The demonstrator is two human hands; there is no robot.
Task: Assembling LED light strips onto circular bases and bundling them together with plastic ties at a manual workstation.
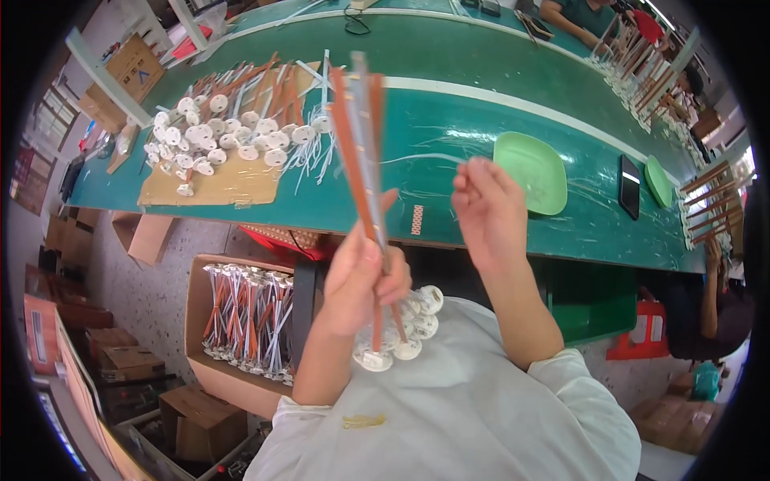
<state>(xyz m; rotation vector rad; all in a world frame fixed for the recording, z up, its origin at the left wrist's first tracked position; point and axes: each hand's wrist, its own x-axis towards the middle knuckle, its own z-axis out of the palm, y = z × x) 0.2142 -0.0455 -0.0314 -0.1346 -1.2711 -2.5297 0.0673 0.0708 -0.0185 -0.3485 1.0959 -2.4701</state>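
My left hand (359, 276) is wrapped around a bundle of orange and white flat strips (346, 136). The strips stand almost upright above the fist, their upper ends smeared by motion. Below it, the bundle's white round discs (407, 326) cluster against my grey-white top. My right hand (491, 210) is raised to the right of the bundle, thumb and fingertips pinched together. From that pinch a thin whitish strand (423, 157) runs left toward the bundle; I cannot tell whether it touches the strips.
Many disc-ended strips (216, 132) lie on cardboard (212, 186) at the left. A light green tray (552, 160), a phone (629, 187) and loose strands share the green table (449, 120). An open carton (241, 389) below holds more bundles. Other people work at the right.
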